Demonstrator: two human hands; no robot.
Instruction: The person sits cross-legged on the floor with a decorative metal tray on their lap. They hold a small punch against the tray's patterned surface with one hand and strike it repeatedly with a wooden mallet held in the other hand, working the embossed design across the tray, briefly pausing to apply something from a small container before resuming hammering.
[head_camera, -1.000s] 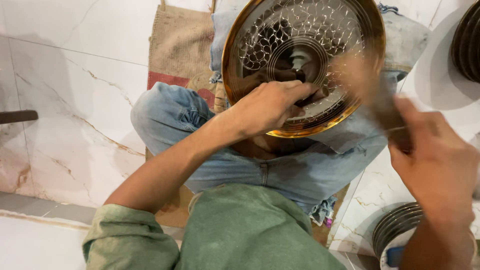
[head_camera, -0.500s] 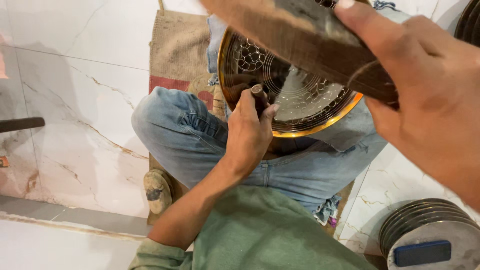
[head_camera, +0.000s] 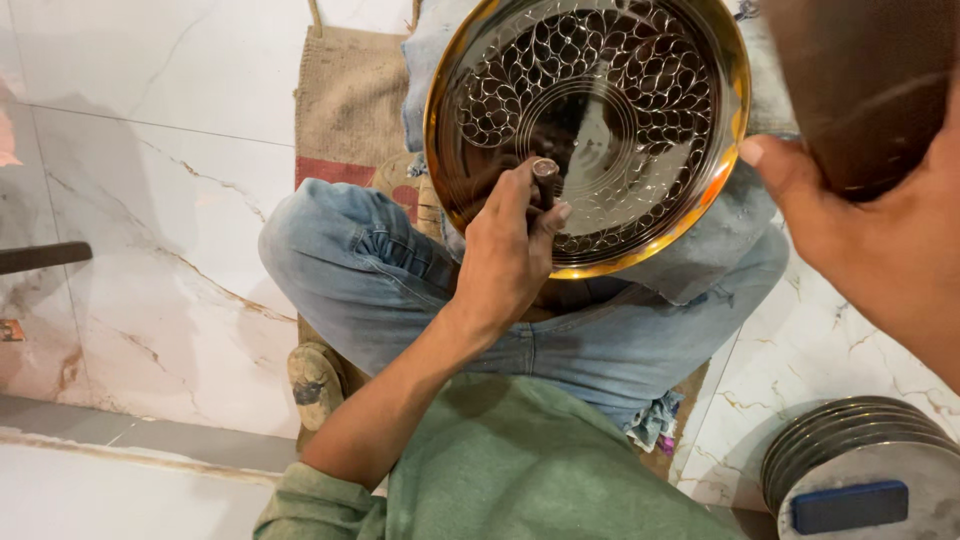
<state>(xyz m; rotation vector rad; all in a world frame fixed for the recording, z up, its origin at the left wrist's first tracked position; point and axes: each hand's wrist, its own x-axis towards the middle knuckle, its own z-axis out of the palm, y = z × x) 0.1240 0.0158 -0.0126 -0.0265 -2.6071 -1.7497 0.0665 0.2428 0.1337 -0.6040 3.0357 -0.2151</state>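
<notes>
While most of the plate (head_camera: 640, 110) is engraved, its lower part stays plain; a punch (head_camera: 545, 172) is gripped by the left hand (head_camera: 505, 255), a wooden mallet (head_camera: 865, 85) clasped by the right hand (head_camera: 890, 250).

A round, gold-rimmed engraved metal plate (head_camera: 600, 120) is rested on jeans-clad crossed legs (head_camera: 400, 290), a short metal punch (head_camera: 545, 175) is pressed against it by the left hand (head_camera: 510, 255), and a dark wooden mallet (head_camera: 865, 85) is gripped by the raised right hand (head_camera: 880, 250).

Marble floor (head_camera: 150, 200) bears burlap mat (head_camera: 345, 100) and stacked plates (head_camera: 850, 450)

Green rolled-sleeve shirt (head_camera: 520, 470), faded blue jeans (head_camera: 400, 290)
</notes>
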